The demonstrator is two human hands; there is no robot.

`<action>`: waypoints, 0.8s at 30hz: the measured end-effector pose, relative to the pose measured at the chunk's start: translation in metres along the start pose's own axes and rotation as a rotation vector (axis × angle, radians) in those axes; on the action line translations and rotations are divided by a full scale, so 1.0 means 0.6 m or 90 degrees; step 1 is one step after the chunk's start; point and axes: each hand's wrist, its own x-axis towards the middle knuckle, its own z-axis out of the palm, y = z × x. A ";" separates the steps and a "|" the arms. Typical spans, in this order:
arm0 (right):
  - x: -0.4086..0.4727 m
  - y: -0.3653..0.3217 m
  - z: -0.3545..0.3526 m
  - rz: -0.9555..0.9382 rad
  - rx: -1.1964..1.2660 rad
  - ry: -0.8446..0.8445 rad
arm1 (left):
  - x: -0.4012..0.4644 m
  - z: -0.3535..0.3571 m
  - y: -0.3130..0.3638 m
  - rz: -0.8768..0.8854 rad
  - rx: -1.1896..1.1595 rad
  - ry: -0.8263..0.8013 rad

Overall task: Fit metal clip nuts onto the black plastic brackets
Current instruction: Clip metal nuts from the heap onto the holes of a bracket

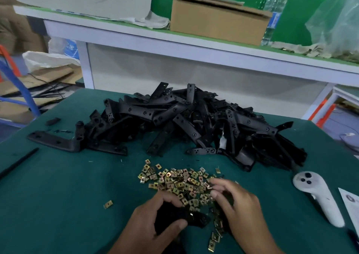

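Left hand: the left hand (155,217) at the bottom centre of the frame has its fingers and thumb curled round a black bracket (196,218), holding it low over the table.
Right hand: the right hand (236,201), lower right of centre, reaches into the clips with fingers bent; something dark sits under them, but I cannot tell whether a clip is pinched.
Clips: the heap of brass-coloured metal clips (178,181) lies on the green table (68,185) just above both hands, with a trail running down between them and one stray clip (108,204) off to the left.
Brackets: the pile of black brackets (194,121) fills the middle of the frame, behind the clips and well apart from the hands.
Doing it well: likely the step is picking one clip and sliding it onto the held bracket's end. Take a single clip, turn its open side toward the edge, line its hole with the bracket's hole and push until seated.
In the way: loose clips crowd the hands, so two may lift together.
Around: a white controller (314,195) lies at the right; a cardboard box (217,18) and a plastic bottle (275,10) stand on the shelf above.
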 end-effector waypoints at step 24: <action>0.009 0.001 -0.023 0.432 0.934 -0.160 | -0.004 0.004 0.004 -0.019 -0.016 0.036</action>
